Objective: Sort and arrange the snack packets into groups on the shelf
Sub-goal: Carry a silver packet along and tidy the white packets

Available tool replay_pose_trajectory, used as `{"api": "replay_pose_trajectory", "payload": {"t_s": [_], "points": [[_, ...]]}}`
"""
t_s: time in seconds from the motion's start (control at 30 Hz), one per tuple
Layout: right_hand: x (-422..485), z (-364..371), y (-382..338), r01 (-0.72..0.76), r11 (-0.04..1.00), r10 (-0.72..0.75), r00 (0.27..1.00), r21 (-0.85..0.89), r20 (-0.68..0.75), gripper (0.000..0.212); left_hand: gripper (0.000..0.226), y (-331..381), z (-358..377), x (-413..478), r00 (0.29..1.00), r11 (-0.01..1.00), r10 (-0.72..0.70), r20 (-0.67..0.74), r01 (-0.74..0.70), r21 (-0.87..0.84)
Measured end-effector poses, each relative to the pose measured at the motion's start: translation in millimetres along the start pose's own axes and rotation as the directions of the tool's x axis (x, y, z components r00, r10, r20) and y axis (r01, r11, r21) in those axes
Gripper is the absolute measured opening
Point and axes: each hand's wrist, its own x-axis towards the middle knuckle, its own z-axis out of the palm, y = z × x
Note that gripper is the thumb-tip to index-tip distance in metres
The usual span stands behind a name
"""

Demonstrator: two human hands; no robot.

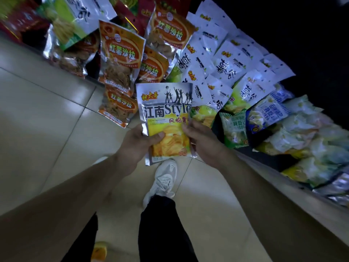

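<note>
I hold a yellow and silver chip packet [166, 118] upright in front of me, above the floor. My left hand [140, 140] grips its lower left edge with the thumb across the front. My right hand [201, 138] grips the lower right edge. Behind it on the shelf stand several orange packets [120, 52] to the left. White and green packets [226, 63] lie in overlapping rows to the right. Small green and blue packets [262, 114] and pale yellow ones [309, 146] fill the shelf's right end.
The shelf's pale front edge [283, 173] runs diagonally down the right side. Beige floor tiles [47, 114] spread to the left. My white shoe [164, 178] and dark trouser legs are below the packet. A yellow object [99, 251] lies on the floor near the bottom.
</note>
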Motion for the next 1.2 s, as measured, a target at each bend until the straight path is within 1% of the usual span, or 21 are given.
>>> {"api": "replay_pose_trajectory", "payload": {"t_s": [0.07, 0.13, 0.17, 0.23, 0.33, 0.4, 0.5, 0.53, 0.57, 0.67, 0.7, 0.77, 0.83, 0.93, 1.0, 1.07, 1.17, 1.2], "points": [[-22, 10, 9, 0.008, 0.992, -0.010, 1.000, 0.123, 0.015, 0.040, 0.033, 10, 2, -17, 0.999, 1.000, 0.011, 0.053, -0.012, 0.023], [-44, 15, 17, 0.024, 0.985, -0.017, 0.999, 0.170, -0.039, 0.048, 0.030, 19, 3, -35, 0.994, 0.996, 0.019, 0.108, -0.028, 0.085], [-57, 19, 20, 0.034, 0.981, -0.019, 0.997, 0.189, -0.077, 0.048, 0.024, 25, 4, -46, 0.991, 0.990, 0.021, 0.132, -0.039, 0.135], [-86, 25, 28, 0.058, 0.969, -0.023, 0.989, 0.240, -0.144, 0.044, 0.004, 34, 5, -67, 0.985, 0.967, 0.011, 0.172, -0.055, 0.249], [-132, 28, 40, 0.096, 0.951, -0.017, 0.966, 0.294, -0.260, 0.049, 0.008, 42, 7, -99, 0.977, 0.916, -0.027, 0.211, -0.060, 0.397], [-160, 28, 49, 0.118, 0.940, -0.008, 0.945, 0.319, -0.327, 0.061, 0.015, 47, 10, -121, 0.974, 0.877, -0.050, 0.222, -0.064, 0.476], [-198, 23, 65, 0.126, 0.930, 0.016, 0.924, 0.344, -0.383, 0.078, 0.012, 54, 24, -158, 0.968, 0.824, -0.067, 0.243, -0.083, 0.560], [-209, 18, 72, 0.134, 0.926, 0.014, 0.922, 0.353, -0.386, 0.082, 0.013, 53, 31, -168, 0.966, 0.810, -0.078, 0.248, -0.084, 0.581], [-221, 13, 77, 0.147, 0.921, 0.009, 0.918, 0.361, -0.395, 0.079, 0.013, 51, 40, -178, 0.964, 0.795, -0.091, 0.252, -0.082, 0.601], [-259, -10, 91, 0.225, 0.899, -0.017, 0.876, 0.376, -0.483, 0.046, 0.010, 33, 70, -199, 0.953, 0.720, -0.105, 0.284, -0.124, 0.683], [-273, -20, 96, 0.237, 0.895, -0.012, 0.859, 0.377, -0.511, 0.044, 0.009, 25, 82, -206, 0.947, 0.680, -0.111, 0.302, -0.150, 0.718], [-298, -44, 114, 0.271, 0.877, -0.005, 0.831, 0.397, -0.557, 0.044, 0.006, 7, 105, -219, 0.935, 0.590, -0.122, 0.334, -0.202, 0.782], [-322, -71, 134, 0.294, 0.870, 0.022, 0.779, 0.395, -0.627, 0.040, 0.007, -10, 130, -229, 0.923, 0.515, -0.137, 0.359, -0.244, 0.822], [-357, -112, 167, 0.318, 0.872, 0.035, 0.720, 0.373, -0.693, 0.035, 0.009, -32, 173, -249, 0.917, 0.472, -0.148, 0.371, -0.264, 0.841], [-380, -137, 192, 0.317, 0.865, 0.068, 0.693, 0.388, -0.718, 0.034, 0.016, -47, 203, -263, 0.912, 0.443, -0.151, 0.382, -0.283, 0.851], [-402, -161, 214, 0.327, 0.855, 0.107, 0.648, 0.402, -0.754, 0.035, 0.022, -61, 231, -275, 0.905, 0.419, -0.153, 0.396, -0.304, 0.856], [-433, -196, 247, 0.358, 0.826, 0.168, 0.581, 0.435, -0.797, 0.038, 0.008, -75, 276, -293, 0.886, 0.365, -0.165, 0.433, -0.353, 0.862], [-443, -208, 256, 0.367, 0.814, 0.195, 0.558, 0.450, -0.807, 0.039, 0.009, -79, 291, -300, 0.877, 0.349, -0.160, 0.453, -0.379, 0.857]]}}
